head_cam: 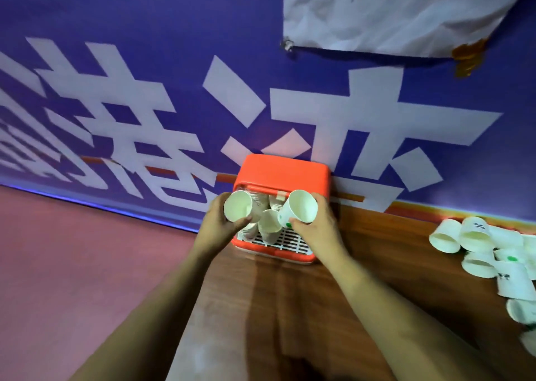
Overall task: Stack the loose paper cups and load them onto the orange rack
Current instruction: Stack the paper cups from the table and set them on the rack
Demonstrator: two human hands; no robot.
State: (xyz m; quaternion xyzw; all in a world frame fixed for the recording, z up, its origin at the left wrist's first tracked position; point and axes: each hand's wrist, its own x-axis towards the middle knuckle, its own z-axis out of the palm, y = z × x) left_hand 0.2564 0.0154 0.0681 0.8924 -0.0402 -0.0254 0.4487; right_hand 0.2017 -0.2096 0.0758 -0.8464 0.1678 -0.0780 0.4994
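- Two paper cups sit at the frame's centre. Your left hand [220, 222] curls round one cup [238, 206], your right hand [317, 221] round another cup [298, 206], both just over the orange rack [282, 171].
- Loose cups [475, 250] lie at the right edge.
- They are probably light and easily crushed, so grip the walls gently.
- One loose cup shows "%". The sheet [391, 17] at upper right is unreadable.

We see an orange rack [282, 171] with a white slatted grille [290, 242], white paper cups [475, 235] bearing black marks and green dots, a brown wood-grain surface [304, 299], and a violet-blue banner [179, 49] with large white characters.
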